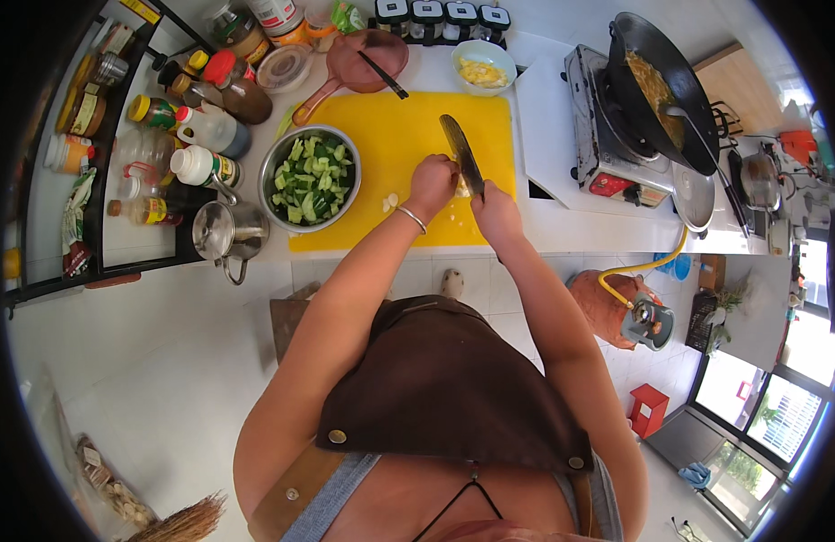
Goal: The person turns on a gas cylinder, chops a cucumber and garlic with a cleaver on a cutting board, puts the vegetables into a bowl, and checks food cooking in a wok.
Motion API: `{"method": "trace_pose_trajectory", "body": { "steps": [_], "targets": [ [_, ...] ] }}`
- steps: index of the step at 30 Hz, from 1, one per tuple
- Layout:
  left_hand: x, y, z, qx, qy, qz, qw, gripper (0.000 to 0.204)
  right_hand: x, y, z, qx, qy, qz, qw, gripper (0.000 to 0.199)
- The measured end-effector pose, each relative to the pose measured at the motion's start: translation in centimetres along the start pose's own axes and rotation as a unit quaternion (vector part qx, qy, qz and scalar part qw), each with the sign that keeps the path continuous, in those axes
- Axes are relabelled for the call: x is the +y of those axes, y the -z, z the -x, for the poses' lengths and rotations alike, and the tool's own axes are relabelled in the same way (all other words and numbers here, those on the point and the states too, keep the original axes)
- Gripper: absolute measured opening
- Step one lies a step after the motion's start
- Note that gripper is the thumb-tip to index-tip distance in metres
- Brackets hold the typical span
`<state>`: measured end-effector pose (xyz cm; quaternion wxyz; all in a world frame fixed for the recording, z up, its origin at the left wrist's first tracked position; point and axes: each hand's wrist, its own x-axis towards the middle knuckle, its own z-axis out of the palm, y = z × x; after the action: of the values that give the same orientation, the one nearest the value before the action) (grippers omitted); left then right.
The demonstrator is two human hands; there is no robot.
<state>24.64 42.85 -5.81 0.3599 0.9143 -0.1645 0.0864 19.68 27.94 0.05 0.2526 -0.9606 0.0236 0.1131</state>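
- Grips a knife (462, 149) in the right hand (497, 215), fingers wrapped closed around the handle with no gap to be seen.
- Points the blade away from the body, running forward from the right hand's grip and leaning a little left; sets the knife's long axis from near right to far left, tip farthest out.
- Keeps the knife above the yellow cutting board (417, 122), near the board's right side.
- Bends the left hand (433, 185) just left of the blade, fingers curled inward beside white pieces (462, 190); cannot tell whether pinching one or merely resting there, nor how far open.
- Wears a pale bangle (413, 219) on the left wrist.
- Has loose white slices (390, 201) lying on the board, left of both hands.
- Has a steel bowl (265, 185) farther left of the grip, filled with chopped green pieces (309, 181).
- Shows a pale bowl (486, 90) of yellow pieces (483, 72) beyond the knife tip, slightly right of it.
- Shows a reddish pan (349, 59) beyond the grip to the left, with a dark stick (381, 72) across its rim.
- Has a dark wok (695, 95) well right of the grip, tilted on a gas stove (587, 90), with a ladle (677, 111) inside.
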Motion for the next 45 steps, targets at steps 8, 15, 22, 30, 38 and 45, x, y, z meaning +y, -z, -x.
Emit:
{"method": "trace_pose_trajectory", "body": {
  "steps": [8, 15, 22, 30, 38, 45],
  "targets": [
    [-0.4, 2.2, 1.7, 0.068, 0.012, 0.104, 0.992, 0.014, -1.5, 0.4, 0.3, -0.008, 0.009, 0.007, 1.000, 0.019],
    [-0.8, 2.0, 3.3, 0.032, -0.021, 0.086, 0.996, 0.015, -2.1, 0.1, 0.9, -0.021, 0.017, 0.022, 0.999, 0.021],
    [-1.0, 1.8, 3.5, 0.039, -0.005, 0.032, 0.999, 0.007, -3.1, 0.4, 0.8, -0.051, 0.018, 0.007, 0.999, 0.021],
    [-0.7, 2.1, 3.6, 0.035, 0.010, 0.016, 0.999, 0.006, -4.0, -0.2, 1.7, -0.043, 0.026, 0.042, 0.998, 0.021],
    [-1.8, 5.2, 6.2, 0.064, -0.021, 0.011, 0.998, 0.017, -4.0, -0.4, 1.7, -0.044, 0.036, 0.046, 0.997, 0.020],
    [-2.7, 6.4, 9.8, 0.054, 0.012, -0.085, 0.995, 0.031, -3.8, -1.8, 2.2, -0.042, 0.045, 0.042, 0.997, 0.018]
  ]
}}
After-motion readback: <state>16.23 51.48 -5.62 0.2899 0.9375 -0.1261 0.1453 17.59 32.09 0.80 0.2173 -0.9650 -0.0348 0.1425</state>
